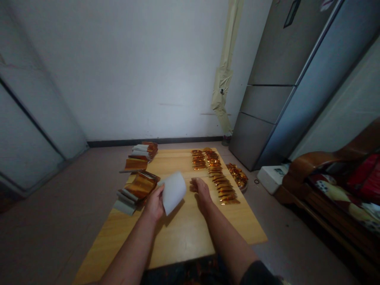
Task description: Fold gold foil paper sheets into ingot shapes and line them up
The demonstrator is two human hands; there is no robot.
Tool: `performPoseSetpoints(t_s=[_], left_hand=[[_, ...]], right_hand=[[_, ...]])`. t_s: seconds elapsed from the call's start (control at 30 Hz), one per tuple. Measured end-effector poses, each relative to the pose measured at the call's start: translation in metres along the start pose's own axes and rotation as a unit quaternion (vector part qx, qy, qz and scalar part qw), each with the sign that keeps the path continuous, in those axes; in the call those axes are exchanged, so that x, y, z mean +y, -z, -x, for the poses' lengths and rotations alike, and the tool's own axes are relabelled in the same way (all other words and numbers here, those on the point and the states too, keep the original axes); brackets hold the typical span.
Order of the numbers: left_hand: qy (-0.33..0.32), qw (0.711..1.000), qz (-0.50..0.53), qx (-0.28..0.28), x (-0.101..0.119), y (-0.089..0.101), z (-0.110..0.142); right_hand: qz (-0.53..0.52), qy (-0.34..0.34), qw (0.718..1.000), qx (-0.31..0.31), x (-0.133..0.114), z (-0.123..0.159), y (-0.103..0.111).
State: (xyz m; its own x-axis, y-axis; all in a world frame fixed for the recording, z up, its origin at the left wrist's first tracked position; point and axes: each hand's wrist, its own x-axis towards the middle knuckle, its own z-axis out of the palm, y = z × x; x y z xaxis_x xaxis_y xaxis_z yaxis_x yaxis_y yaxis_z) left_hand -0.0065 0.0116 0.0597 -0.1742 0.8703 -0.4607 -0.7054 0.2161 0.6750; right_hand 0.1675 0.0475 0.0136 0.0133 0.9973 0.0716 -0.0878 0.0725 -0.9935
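My left hand [154, 202] is closed on the left edge of a curved foil paper sheet [174, 192], its pale grey side facing me. The sheet is held above the table. To its right, my right hand [200, 190] is apart from the sheet, loosely curved with the fingers open and nothing visible in them. Beside my left hand lies a loose stack of gold foil sheets [141, 185] with grey backs. Farther back is another foil stack [139, 156]. Rows of folded gold foil pieces [223, 183] lie on the right side of the table.
The wooden table [184, 245] stands before a white wall [148, 71]. A round container of folded foil pieces [237, 175] sits on the floor at its right. Beyond are a fridge [267, 103], a white box [271, 178] and a wooden sofa [308, 190].
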Motion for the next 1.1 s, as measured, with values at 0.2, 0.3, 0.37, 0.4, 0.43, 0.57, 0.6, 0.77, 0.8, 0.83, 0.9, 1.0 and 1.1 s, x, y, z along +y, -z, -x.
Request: performPoseSetpoints(t_s=[0.2, 0.3, 0.37, 0.4, 0.43, 0.57, 0.6, 0.77, 0.8, 0.83, 0.9, 1.0, 1.1], left_hand=[[-0.061, 0.996, -0.059, -0.029, -0.037, 0.017, -0.011], [-0.122, 0.983, -0.114, -0.071, -0.044, 0.025, -0.015], [-0.157, 0.973, -0.149, -0.084, -0.047, 0.028, -0.016], [-0.174, 0.967, -0.166, -0.083, -0.048, 0.028, -0.016], [-0.191, 0.962, -0.181, -0.074, -0.050, 0.028, -0.016], [-0.226, 0.948, -0.222, -0.036, -0.055, 0.024, -0.015], [-0.226, 0.945, -0.235, -0.040, -0.056, 0.024, -0.015], [-0.304, 0.875, -0.376, -0.016, -0.062, 0.030, -0.016], [-0.328, 0.849, -0.413, 0.000, -0.063, 0.031, -0.016], [-0.348, 0.825, -0.445, 0.012, -0.065, 0.031, -0.015], [-0.374, 0.791, -0.485, 0.023, -0.067, 0.031, -0.014], [-0.394, 0.747, -0.536, 0.005, -0.069, 0.028, -0.011], [-0.404, 0.679, -0.611, -0.041, -0.070, 0.025, -0.007]], right_hand=[[-0.066, -0.037, 0.997, -0.014, 0.006, 0.028, -0.004], [0.010, -0.007, 1.000, -0.005, 0.008, 0.032, -0.005], [0.067, 0.004, 0.998, 0.011, 0.008, 0.031, -0.006], [0.098, 0.006, 0.995, 0.016, 0.008, 0.031, -0.005], [0.132, 0.007, 0.991, 0.018, 0.008, 0.030, -0.005], [0.290, 0.043, 0.956, -0.004, 0.007, 0.034, -0.002], [0.329, 0.057, 0.943, -0.007, 0.006, 0.036, -0.002], [0.468, 0.094, 0.879, -0.014, 0.004, 0.047, -0.006], [0.488, 0.095, 0.868, -0.014, 0.004, 0.049, -0.007], [0.505, 0.094, 0.858, -0.016, 0.003, 0.050, -0.008], [0.533, 0.092, 0.841, -0.018, 0.002, 0.052, -0.009], [0.558, 0.092, 0.824, -0.017, 0.001, 0.054, -0.009], [0.575, 0.091, 0.813, -0.023, -0.001, 0.056, -0.009]])
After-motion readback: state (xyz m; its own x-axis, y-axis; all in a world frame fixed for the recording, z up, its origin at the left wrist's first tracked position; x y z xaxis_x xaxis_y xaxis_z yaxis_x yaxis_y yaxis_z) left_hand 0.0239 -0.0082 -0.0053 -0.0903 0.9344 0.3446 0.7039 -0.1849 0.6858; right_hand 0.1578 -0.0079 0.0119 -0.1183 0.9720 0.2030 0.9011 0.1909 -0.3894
